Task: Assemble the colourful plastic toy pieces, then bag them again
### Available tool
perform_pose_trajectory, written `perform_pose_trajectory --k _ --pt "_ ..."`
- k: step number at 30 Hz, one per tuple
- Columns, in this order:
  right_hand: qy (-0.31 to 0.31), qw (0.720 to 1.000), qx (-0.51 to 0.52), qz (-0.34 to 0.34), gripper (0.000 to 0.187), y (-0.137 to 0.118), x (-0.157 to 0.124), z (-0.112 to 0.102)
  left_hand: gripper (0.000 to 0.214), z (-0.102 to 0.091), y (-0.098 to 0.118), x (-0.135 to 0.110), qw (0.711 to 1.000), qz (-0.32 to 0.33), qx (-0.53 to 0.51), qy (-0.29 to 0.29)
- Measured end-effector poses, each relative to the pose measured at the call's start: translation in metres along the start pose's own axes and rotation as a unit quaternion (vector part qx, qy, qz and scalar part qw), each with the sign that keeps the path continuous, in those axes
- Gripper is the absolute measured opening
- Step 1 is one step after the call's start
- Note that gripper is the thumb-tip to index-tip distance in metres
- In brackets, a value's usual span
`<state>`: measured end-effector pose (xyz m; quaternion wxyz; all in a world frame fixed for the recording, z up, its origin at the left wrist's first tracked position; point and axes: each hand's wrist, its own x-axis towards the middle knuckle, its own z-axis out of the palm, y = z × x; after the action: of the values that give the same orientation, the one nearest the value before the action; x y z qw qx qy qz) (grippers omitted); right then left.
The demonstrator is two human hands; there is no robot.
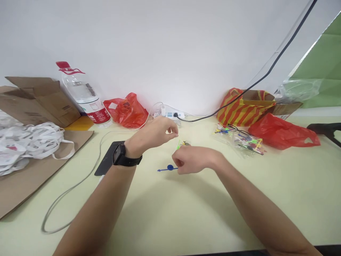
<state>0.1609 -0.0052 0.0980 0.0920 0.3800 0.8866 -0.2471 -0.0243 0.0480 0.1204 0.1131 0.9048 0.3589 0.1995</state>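
My right hand (195, 160) is closed, knuckles up, just above the table. From its left side sticks out a thin blue plastic arrow (170, 167) with a round disc partway along; its right end is hidden by the fingers. My left hand (152, 134), with a black watch on the wrist, hovers farther back and to the left. Its thumb and fingers curl together in a pinch, and I cannot make out anything between them. Behind my right hand a small pile of green and yellow plastic pieces (179, 145) is partly covered.
Clear bags of coloured plastic pieces (249, 143) lie at the right beside a red plastic bag (282, 133). A black phone (108, 160) and a grey cable (62, 193) are on the left. A large bottle (89, 97) and a power strip (170, 113) stand by the wall.
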Motion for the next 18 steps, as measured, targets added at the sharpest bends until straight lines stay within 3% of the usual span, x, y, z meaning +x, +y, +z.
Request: perform_pose_trajectory --k 3,6,10,13,16,18 --pt "0.038 0.992 0.095 -0.071 0.006 0.008 -0.029 -0.021 0.019 0.000 0.002 0.000 1.000 -0.004 -0.003 0.002" --pt "0.157 0.973 0.140 -0.092 0.009 0.019 -0.054 -0.039 0.019 0.001 0.004 0.000 1.000 -0.005 -0.006 0.003" --pt "0.354 0.915 0.175 -0.082 0.014 0.031 -0.066 -0.048 0.019 0.001 0.006 0.000 1.000 0.000 -0.010 -0.001" --pt "0.459 0.867 0.177 -0.082 0.016 0.033 -0.063 -0.046 0.020 0.001 0.006 0.000 1.000 0.003 -0.010 0.000" --pt "0.509 0.843 0.153 -0.084 0.015 0.033 -0.056 -0.043 0.020 0.002 0.007 0.000 1.000 0.002 -0.002 -0.005" --pt "0.509 0.848 0.123 -0.078 0.014 0.033 -0.049 -0.041 0.019 0.002 0.008 0.001 1.000 0.001 0.003 -0.007"
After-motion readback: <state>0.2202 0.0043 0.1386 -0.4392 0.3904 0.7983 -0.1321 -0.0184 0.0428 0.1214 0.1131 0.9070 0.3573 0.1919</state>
